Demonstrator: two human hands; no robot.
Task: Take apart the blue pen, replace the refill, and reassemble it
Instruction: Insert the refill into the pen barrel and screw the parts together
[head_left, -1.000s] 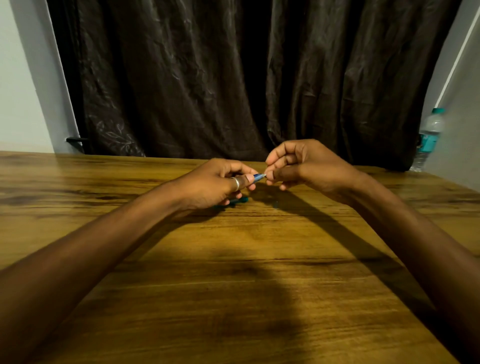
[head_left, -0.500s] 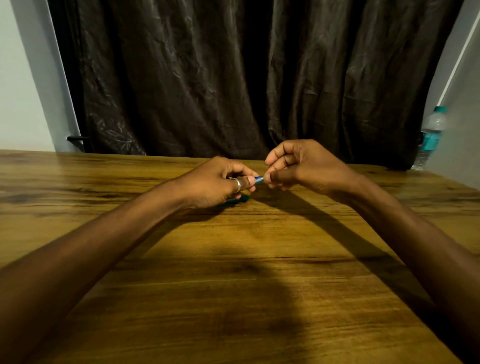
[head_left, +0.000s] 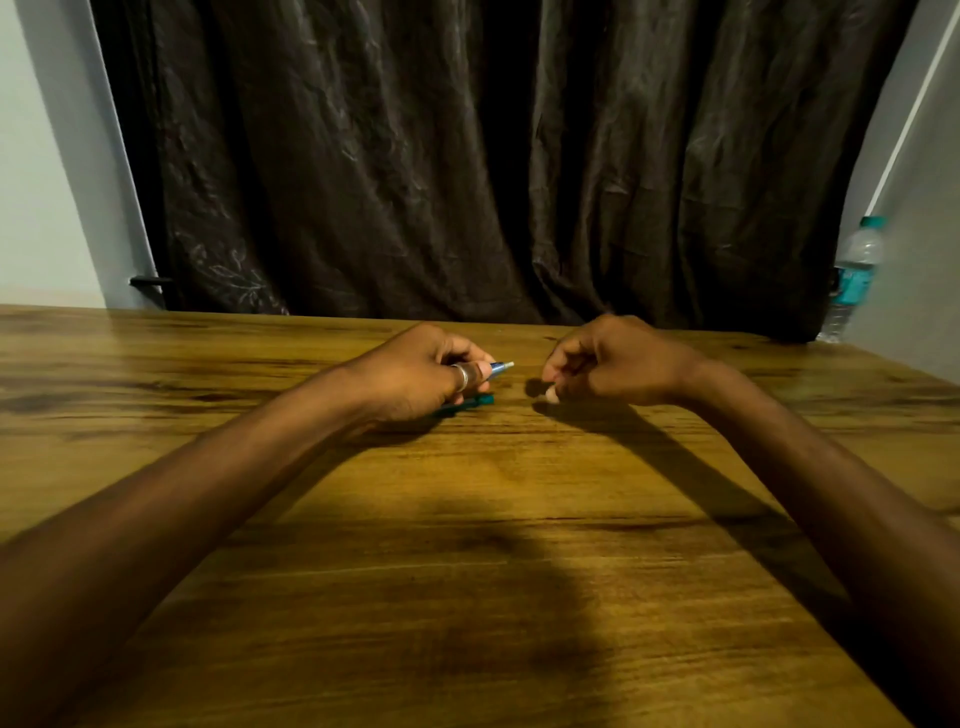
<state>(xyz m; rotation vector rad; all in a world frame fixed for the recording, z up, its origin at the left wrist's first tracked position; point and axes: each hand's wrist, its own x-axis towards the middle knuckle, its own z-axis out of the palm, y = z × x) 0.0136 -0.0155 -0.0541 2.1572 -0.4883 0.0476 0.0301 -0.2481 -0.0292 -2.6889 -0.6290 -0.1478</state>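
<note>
Mostly hidden: blue pen (head_left: 497, 368) inside left hand (head_left: 423, 371), only its pale tip pokes out | left fingers pinched round pen, above table (head_left: 467, 519) | teal piece (head_left: 475, 401) half-covered under left hand | right hand (head_left: 613, 361) curled, apart from pen; contents unclear | bottle (head_left: 852, 275) at far right, contents unclear

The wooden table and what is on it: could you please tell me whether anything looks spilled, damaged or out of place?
Nothing stands out. The wooden table shows no spill or damage. The left hand holds the blue pen, the right hand is closed a little apart from it, and a water bottle stands upright at the far right.
</note>
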